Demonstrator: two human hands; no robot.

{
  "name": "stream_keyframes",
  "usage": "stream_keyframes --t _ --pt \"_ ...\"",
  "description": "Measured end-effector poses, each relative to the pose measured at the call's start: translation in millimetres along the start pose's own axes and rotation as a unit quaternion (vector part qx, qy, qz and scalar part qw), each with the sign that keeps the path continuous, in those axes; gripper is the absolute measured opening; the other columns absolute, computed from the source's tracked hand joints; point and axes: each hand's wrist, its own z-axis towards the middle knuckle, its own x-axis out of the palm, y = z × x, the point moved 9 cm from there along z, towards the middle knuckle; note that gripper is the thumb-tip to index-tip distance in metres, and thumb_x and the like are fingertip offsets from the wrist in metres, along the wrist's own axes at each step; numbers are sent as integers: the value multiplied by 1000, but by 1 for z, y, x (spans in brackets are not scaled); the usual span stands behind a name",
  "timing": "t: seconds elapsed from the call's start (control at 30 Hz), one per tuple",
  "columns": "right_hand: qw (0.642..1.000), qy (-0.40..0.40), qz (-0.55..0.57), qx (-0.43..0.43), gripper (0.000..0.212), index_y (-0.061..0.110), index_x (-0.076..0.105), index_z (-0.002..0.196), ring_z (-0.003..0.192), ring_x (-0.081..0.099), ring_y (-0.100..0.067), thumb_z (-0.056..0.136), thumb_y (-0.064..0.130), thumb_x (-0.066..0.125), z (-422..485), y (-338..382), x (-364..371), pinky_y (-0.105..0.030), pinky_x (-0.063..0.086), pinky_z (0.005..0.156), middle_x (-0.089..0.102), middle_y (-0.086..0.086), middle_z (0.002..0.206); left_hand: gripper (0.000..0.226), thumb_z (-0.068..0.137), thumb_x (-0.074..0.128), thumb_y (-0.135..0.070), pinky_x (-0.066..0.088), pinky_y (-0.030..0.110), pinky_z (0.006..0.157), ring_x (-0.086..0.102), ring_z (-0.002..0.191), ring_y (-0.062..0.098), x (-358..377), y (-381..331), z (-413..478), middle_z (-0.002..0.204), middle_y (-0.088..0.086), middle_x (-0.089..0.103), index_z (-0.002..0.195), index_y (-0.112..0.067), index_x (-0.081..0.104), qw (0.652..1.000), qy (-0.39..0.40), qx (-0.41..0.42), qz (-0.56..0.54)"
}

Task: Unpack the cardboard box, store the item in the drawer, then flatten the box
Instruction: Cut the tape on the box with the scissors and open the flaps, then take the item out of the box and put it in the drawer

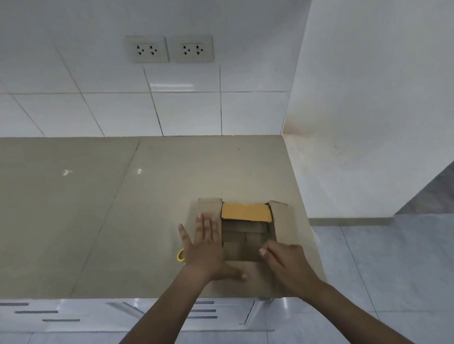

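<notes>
Box [249, 240] sits at the counter's [87, 210] near edge, flaps splayed, the far one yellow inside. Left hand [203, 247] lies flat, fingers spread, on the left flap; right hand [287, 259] curls loosely at the right wall, gripping nothing. Thin corrugated card, likely light and bendy, so lift by the walls. Contents unclear.

Two bare forearms, no sleeves anywhere along their visible length. Left hand [203, 248] and right hand [287, 262] both bare: no gloves, no rings, no watch or band at either wrist. Short, plain nails on the fingers, a pale one on the right hand's thumb [263, 251]. Nothing worn in view.
</notes>
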Motion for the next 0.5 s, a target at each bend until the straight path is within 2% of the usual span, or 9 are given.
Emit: stream_keyframes --t 0.1,0.17,0.23,0.27,0.3,0.37,0.43,0.5 --pt "993 25 -110 -30 18 32 57 105 111 50 -10 98 32 41 21 0 2 -37 34 89 60 12 119 138 62 55 -82 -8 67 110 -14 149 25 13 -4 5 161 10 -19 146 -5 -23 995 -1 13 -96" --pt "988 7 -147 -44 27 28 56 121 130 40 -15 97 31 44 36 -1 -8 -37 33 98 46 9 143 128 69 64 -65 16 58 115 17 148 27 18 -7 7 163 11 0 149 -5 -17 985 -8 36 -168" --pt "986 -29 -156 -55 35 28 51 130 136 34 -16 96 32 46 52 0 -24 -38 33 107 36 7 152 116 72 67 -50 41 44 104 46 131 33 18 -8 8 155 17 31 151 -5 -4 974 -26 58 -219" --pt "984 -40 -161 -57 39 28 47 134 138 32 -15 96 34 45 61 -2 -30 -40 32 111 32 7 155 107 75 65 -46 45 40 98 51 125 34 18 -8 9 148 18 41 151 -6 3 972 -39 64 -222" --pt "985 -42 -161 -52 43 29 43 137 139 30 -15 95 36 45 69 -5 -33 -42 31 113 29 7 156 96 80 62 -44 45 38 97 52 124 34 16 -8 10 145 18 46 151 -7 9 972 -56 70 -216" --pt "988 -29 -148 -23 48 27 38 140 140 29 -17 94 36 48 86 -14 -32 -45 28 114 33 3 155 82 89 53 -43 43 38 101 46 130 33 15 -9 9 151 18 38 151 -10 12 969 -97 74 -216" --pt "989 -23 -148 18 54 24 36 141 137 35 -22 91 36 53 100 -24 -27 -48 28 110 40 -2 149 80 91 42 -46 37 43 108 30 142 32 12 -13 6 160 15 18 153 -14 3 966 -147 68 -199" --pt "985 -30 -162 57 61 23 32 141 131 42 -27 88 40 56 109 -35 -25 -49 30 104 42 -5 147 83 85 36 -47 28 54 112 16 147 34 4 -20 3 163 12 7 152 -25 -8 968 -182 50 -166"
